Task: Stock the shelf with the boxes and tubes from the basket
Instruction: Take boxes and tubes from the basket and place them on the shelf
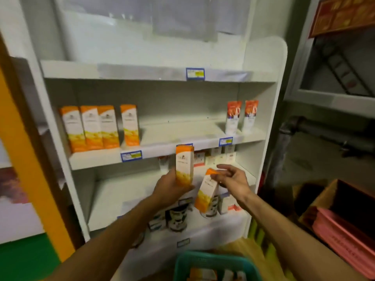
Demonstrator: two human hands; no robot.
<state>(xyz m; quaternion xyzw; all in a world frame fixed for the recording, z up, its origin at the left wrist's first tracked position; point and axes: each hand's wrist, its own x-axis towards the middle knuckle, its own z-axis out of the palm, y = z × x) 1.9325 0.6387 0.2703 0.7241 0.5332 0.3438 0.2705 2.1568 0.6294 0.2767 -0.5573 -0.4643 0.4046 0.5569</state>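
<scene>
Dim, soft indoor light; white shelf [154, 142] brightest, right side in deep shadow, everything slightly blurred, edges bowed.

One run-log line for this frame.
left hand: holds upright orange box | right hand: pinches tilted orange box | shelf row: four boxes | basket: stock remains

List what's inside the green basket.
The basket holds at least one orange box and something white beside it. The frame's bottom edge cuts off the rest.
</scene>
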